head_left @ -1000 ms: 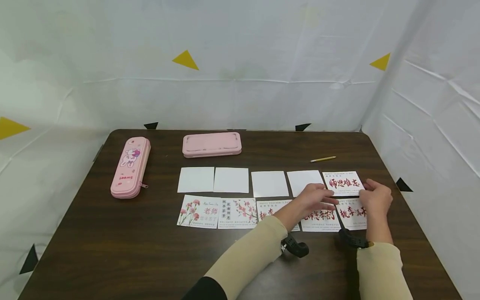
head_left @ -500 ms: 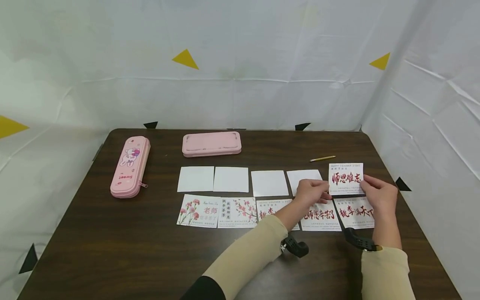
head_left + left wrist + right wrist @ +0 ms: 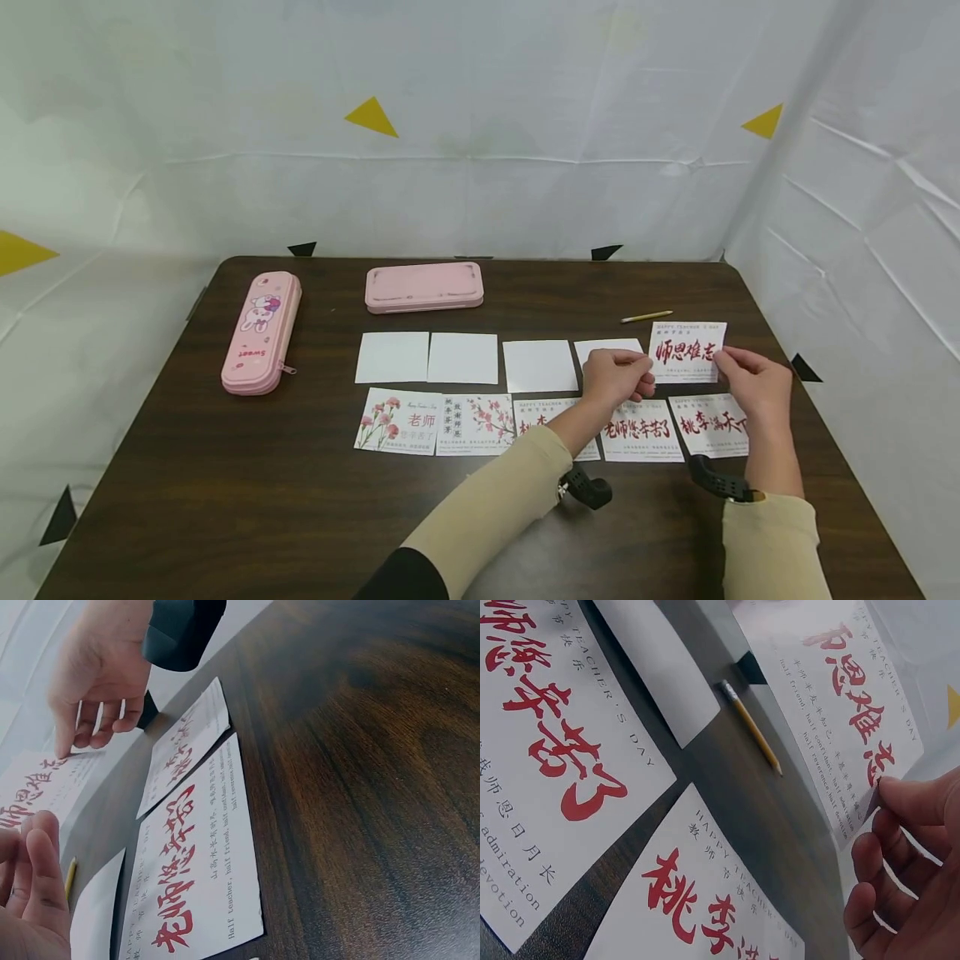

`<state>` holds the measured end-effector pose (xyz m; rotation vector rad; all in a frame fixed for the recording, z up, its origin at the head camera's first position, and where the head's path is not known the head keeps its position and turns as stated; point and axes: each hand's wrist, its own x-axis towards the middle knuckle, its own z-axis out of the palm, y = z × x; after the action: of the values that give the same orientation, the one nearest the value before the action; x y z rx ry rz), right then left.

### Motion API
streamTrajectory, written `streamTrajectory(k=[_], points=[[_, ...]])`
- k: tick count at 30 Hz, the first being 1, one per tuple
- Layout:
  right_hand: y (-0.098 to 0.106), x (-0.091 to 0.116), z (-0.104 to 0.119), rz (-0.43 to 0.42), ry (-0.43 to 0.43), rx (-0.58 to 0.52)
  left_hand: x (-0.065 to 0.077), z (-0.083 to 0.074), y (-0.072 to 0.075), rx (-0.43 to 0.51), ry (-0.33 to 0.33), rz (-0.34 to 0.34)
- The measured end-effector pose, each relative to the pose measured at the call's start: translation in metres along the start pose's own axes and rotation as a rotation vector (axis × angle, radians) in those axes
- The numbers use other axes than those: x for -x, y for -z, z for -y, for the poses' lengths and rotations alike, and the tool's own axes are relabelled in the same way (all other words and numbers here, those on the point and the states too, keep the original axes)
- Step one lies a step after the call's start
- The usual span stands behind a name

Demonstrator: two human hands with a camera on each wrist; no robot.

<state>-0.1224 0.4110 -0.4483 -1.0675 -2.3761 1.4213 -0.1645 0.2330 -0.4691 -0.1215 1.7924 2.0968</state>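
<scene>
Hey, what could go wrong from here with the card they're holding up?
1. The held card might bend if squeezed: the right hand pinches its right side, with the left hand at its left edge.
2. It could land overlapping the blank card to its left or the lettered card in front, both close by.
3. The pencil lies just behind it and could get knocked.

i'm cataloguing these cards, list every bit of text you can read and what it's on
"HAPPY TEACHER'S DAY", "师恩难忘", "half confidant": held card
"TEACHER'S DAY", "老师您辛苦了", "Half teacher, half friend", "admiration", "devotion": near row's fourth card from left
"HAPPY TEACHER'S", "教师节快乐", "桃李满天": near row's rightmost card
"老师", "您辛苦了": carnation card
"桃李芬芳": blossom card
"桃李": near row's third card, partly covered
"Sweet": pink case
Remaining print: too small, blurred or cut off.
</scene>
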Motion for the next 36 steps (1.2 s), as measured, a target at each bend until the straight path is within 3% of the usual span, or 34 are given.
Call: streamTrajectory(k=[4,11,15,17,23,32,36], points=[[0.003,-0.001,-0.001,0.009,0.024,-0.041,0.0,0.0,0.001,0.014,-0.039,0.0],[0.01,0.0,-0.002,0.066,0.009,-0.355,-0.001,0.002,0.002,0.011,-0.085,-0.027],[0.013,0.003,-0.002,0.097,0.004,-0.451,-0.004,0.007,0.004,0.02,-0.091,-0.033],[0.014,0.004,-0.002,0.102,0.006,-0.431,-0.006,0.008,0.005,0.023,-0.09,-0.034],[0.015,0.002,-0.004,0.095,0.012,-0.227,-0.007,0.008,0.004,0.012,-0.074,-0.053],[0.013,-0.003,-0.01,0.091,0.036,-0.075,-0.007,0.01,0.002,0.045,-0.018,-0.114],[0.01,-0.004,-0.012,0.094,0.054,0.0,-0.007,0.011,0.002,0.016,-0.004,-0.095]])
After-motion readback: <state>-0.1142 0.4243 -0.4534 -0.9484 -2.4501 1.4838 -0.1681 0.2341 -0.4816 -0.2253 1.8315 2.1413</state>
